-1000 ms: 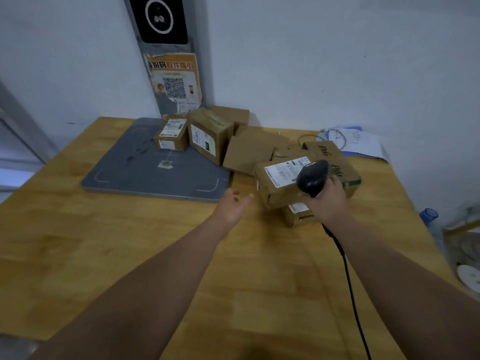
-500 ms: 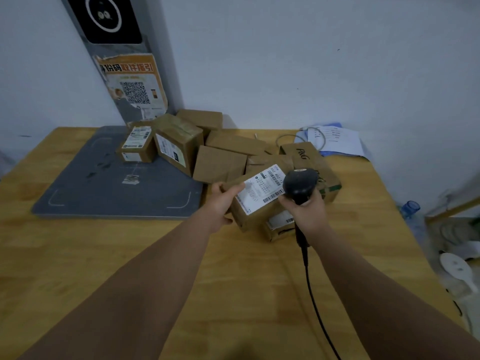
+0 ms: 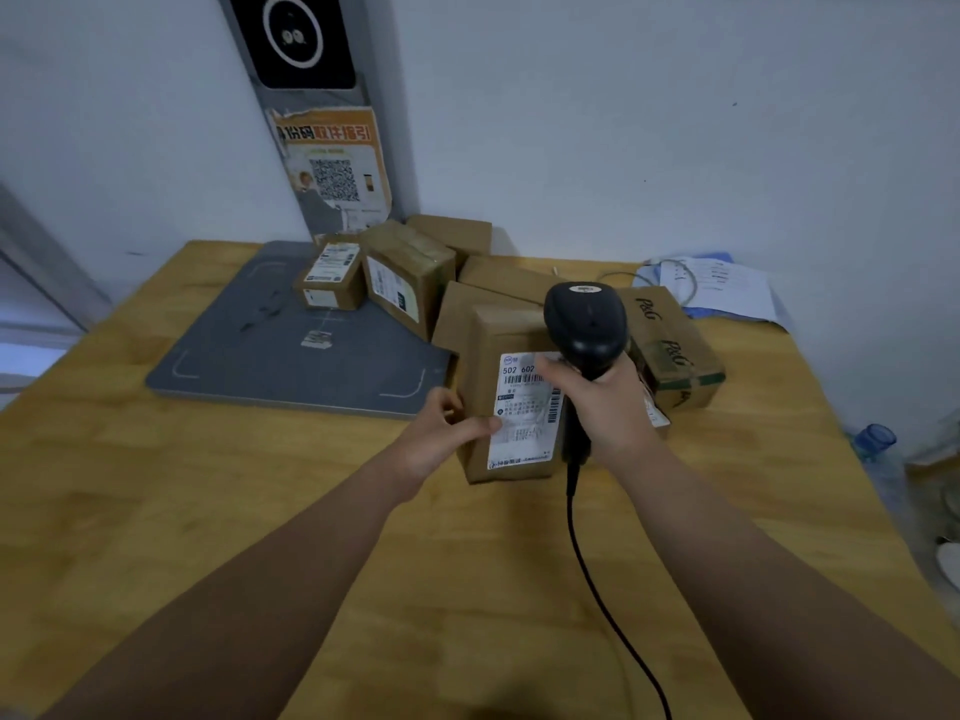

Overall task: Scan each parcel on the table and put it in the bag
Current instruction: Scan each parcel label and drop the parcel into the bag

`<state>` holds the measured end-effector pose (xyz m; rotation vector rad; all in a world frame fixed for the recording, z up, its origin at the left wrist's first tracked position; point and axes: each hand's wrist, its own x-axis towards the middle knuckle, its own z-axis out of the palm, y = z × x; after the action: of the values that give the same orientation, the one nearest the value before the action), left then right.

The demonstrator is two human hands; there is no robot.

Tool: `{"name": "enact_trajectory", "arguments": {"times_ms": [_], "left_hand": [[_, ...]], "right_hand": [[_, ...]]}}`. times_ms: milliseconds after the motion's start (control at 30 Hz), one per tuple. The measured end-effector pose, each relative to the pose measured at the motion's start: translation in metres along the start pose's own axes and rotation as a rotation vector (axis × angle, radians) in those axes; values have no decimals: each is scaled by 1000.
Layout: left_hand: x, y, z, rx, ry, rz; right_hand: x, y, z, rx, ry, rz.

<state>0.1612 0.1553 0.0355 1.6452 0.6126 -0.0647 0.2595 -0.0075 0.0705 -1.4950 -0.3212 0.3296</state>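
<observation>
My left hand [image 3: 441, 433] grips the left side of a brown cardboard parcel [image 3: 504, 335], thumb on its white shipping label [image 3: 524, 428], which faces up toward me. My right hand [image 3: 608, 402] holds a black handheld barcode scanner [image 3: 584, 324] by its grip, the head just above the label's right edge. The scanner's black cable [image 3: 597, 579] trails toward me across the table. Several other brown parcels [image 3: 410, 275] lie piled behind, near the wall. No bag is in view.
A grey weighing pad [image 3: 270, 350] lies on the wooden table [image 3: 208, 511], with a small labelled box [image 3: 330, 278] on its far edge. A box printed P&G [image 3: 670, 345] sits at right. Papers [image 3: 722, 283] and a wire loop lie at the back right. A blue bottle [image 3: 875, 441] stands off the right edge.
My left hand took hold of the parcel, pulled it toward me and turned its label upward. The scanner in my right hand moved in over the label.
</observation>
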Motion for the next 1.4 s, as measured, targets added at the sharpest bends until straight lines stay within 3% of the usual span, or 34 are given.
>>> {"name": "enact_trajectory", "arguments": {"times_ms": [67, 200, 333, 467, 533, 633, 933, 1400], "left_hand": [[-9, 1, -6, 16, 61, 72], [-27, 7, -20, 103, 3, 131], [-35, 2, -35, -73, 127, 103], [-42, -18, -55, -188, 246, 11], [-46, -30, -63, -196, 274, -15], [-48, -46, -71, -233, 313, -53], [-49, -66, -76, -213, 355, -74], [-54, -72, -85, -233, 383, -64]], "right_hand": [[-2, 1, 6, 15, 14, 21], [-8, 4, 16, 29, 51, 76], [-19, -1, 30, -9, 146, 158], [-47, -11, 37, -173, -108, 350], [-64, -13, 40, -199, -235, 307], [-82, -10, 45, -197, -290, 238], [-102, -2, 61, -392, -214, 260], [-108, -7, 70, -307, -203, 295]]}}
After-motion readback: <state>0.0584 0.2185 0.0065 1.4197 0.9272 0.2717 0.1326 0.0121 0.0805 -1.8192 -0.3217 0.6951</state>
